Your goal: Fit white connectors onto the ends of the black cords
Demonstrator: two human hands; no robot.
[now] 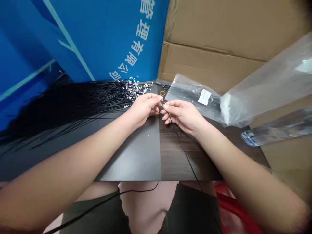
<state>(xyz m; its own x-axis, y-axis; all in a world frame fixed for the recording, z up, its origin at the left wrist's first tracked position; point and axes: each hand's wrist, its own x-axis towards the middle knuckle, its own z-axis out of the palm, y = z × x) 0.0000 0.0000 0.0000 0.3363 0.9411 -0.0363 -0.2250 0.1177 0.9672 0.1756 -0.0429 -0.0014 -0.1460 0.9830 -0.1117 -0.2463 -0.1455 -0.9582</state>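
My left hand (143, 107) and my right hand (181, 113) meet fingertip to fingertip over the dark table (136, 156). Both are closed in a pinch. A thin black cord (185, 152) runs from my right fingers back toward me and off the table's front edge. What the left fingers pinch is too small to make out. To the left lies a large bundle of black cords (60, 104), their small silver end pieces (134, 87) scattered just behind my left hand. A small yellow ring (162, 93) lies just beyond my fingertips.
A blue printed board (97, 35) stands behind the table at left, cardboard boxes (219, 48) behind at right. Clear plastic bags (195, 96) (268, 84) lie at right. A black cable (136, 191) crosses my lap. Something red (231, 208) sits below the table.
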